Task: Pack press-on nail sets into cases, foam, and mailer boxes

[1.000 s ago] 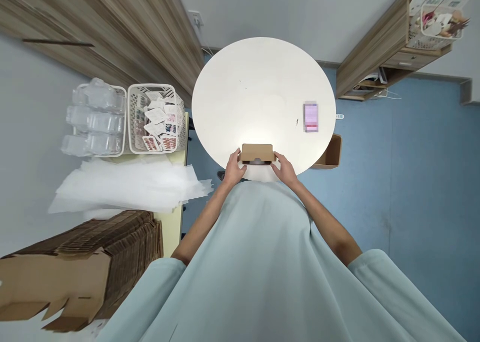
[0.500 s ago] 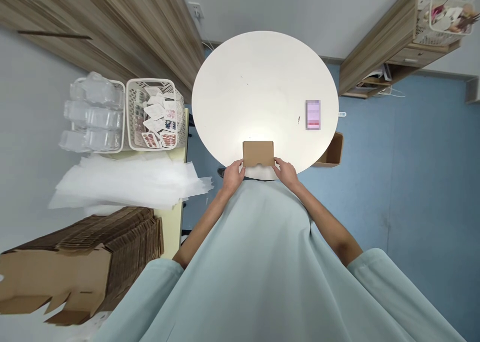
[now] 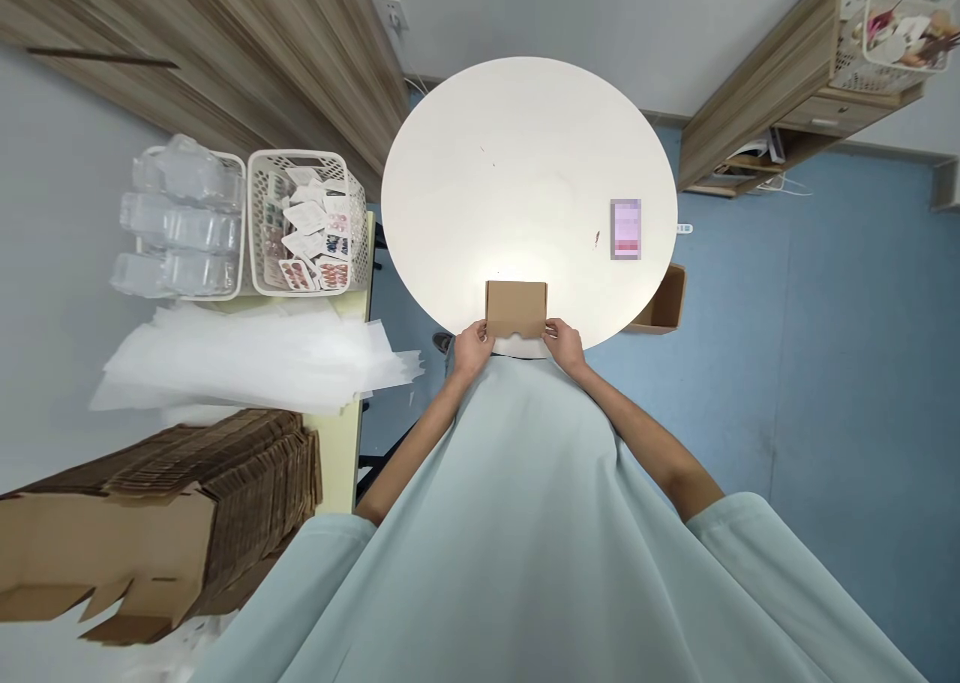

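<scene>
A small brown cardboard box (image 3: 516, 308) rests near the front edge of the round white table (image 3: 525, 163), its lid lying flat over the top. A small notch shows in the lid's near edge. My left hand (image 3: 472, 351) grips the box's near left corner with closed fingers. At the near right corner, my right hand (image 3: 565, 345) is closed on the box in the same way. What lies inside the box is hidden by the lid.
A pixelated pink-purple rectangle (image 3: 625, 229) lies on the table's right side. To the left stand a basket of clear plastic trays (image 3: 187, 218), a basket of small cards (image 3: 307, 228), white sheets (image 3: 247, 358) and stacked folded cardboard (image 3: 255, 493). An open carton (image 3: 664, 303) sits below the table at right.
The lid's near edge has come slightly closer to me. Both hands have shifted a little inward at the near corners, and the box stays in the same spot.
</scene>
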`<move>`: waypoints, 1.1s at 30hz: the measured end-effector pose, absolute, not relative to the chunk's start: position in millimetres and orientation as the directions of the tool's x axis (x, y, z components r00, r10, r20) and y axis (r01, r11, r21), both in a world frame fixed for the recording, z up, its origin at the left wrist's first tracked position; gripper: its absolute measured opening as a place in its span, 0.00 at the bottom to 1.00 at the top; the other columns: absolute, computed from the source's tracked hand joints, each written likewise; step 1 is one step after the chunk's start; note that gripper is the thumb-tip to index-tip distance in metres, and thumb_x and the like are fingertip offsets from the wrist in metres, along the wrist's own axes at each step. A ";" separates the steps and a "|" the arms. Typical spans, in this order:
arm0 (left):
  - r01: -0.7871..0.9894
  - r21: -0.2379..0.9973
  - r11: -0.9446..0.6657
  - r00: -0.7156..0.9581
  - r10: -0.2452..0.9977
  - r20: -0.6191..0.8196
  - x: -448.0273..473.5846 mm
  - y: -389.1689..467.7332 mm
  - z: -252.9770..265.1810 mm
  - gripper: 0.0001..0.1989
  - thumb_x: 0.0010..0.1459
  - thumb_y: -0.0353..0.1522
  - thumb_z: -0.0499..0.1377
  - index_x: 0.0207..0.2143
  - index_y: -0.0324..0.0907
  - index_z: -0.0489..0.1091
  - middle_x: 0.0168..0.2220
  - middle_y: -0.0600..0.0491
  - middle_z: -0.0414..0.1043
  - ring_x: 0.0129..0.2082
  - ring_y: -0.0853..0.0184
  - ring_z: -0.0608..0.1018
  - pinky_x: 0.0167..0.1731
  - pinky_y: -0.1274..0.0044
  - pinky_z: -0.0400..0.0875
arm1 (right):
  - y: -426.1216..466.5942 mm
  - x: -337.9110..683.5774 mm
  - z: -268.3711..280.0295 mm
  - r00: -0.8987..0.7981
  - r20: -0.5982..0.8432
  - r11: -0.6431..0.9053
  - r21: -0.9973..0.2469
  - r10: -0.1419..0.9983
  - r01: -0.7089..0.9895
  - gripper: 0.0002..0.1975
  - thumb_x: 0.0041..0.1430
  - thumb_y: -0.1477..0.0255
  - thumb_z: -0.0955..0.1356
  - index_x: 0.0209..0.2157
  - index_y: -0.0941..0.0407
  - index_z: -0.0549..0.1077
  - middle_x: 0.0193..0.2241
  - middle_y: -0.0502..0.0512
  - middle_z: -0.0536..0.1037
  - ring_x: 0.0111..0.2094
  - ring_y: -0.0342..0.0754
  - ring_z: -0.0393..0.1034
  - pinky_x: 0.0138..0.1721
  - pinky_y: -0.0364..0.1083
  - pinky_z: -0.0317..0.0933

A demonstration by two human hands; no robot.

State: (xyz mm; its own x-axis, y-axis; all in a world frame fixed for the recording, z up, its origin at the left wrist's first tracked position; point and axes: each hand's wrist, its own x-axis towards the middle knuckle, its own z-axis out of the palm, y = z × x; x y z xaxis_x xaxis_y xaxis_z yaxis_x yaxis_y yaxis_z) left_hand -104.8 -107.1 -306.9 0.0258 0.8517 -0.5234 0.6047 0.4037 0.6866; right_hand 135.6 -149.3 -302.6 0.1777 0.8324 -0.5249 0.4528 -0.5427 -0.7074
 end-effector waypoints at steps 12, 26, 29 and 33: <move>0.589 0.695 0.411 -0.001 0.861 -0.508 -100.4 -101.2 -316.5 0.25 0.63 0.23 0.58 0.61 0.43 0.78 0.56 0.47 0.85 0.60 0.58 0.84 0.62 0.68 0.76 | -145.0 142.0 -330.5 0.200 -0.477 -0.514 -0.743 0.856 0.428 0.22 0.62 0.71 0.70 0.58 0.54 0.81 0.56 0.61 0.84 0.49 0.55 0.82 0.60 0.57 0.75; 0.450 0.809 0.377 -0.020 0.910 -0.413 -96.5 -89.3 -258.2 0.21 0.70 0.42 0.65 0.59 0.41 0.78 0.53 0.44 0.84 0.50 0.58 0.86 0.56 0.67 0.80 | -136.0 162.3 -267.0 0.248 -0.442 -0.506 -0.785 0.862 0.359 0.25 0.70 0.50 0.68 0.53 0.54 0.84 0.56 0.61 0.86 0.57 0.60 0.80 0.62 0.59 0.72; 0.411 0.798 0.440 0.025 0.870 -0.493 -98.2 -82.5 -266.6 0.24 0.69 0.41 0.65 0.63 0.42 0.76 0.54 0.44 0.82 0.50 0.59 0.84 0.55 0.69 0.80 | -134.0 165.0 -272.7 0.243 -0.471 -0.527 -0.797 0.848 0.294 0.27 0.69 0.49 0.69 0.57 0.54 0.82 0.60 0.62 0.83 0.59 0.59 0.79 0.63 0.57 0.72; 0.337 0.818 0.467 0.099 0.846 -0.524 -102.9 -80.5 -274.2 0.25 0.72 0.46 0.61 0.63 0.42 0.76 0.60 0.43 0.78 0.54 0.60 0.82 0.53 0.72 0.81 | -135.6 170.0 -279.7 0.195 -0.461 -0.497 -0.837 0.866 0.227 0.29 0.70 0.48 0.69 0.61 0.52 0.80 0.64 0.61 0.80 0.59 0.58 0.78 0.64 0.58 0.71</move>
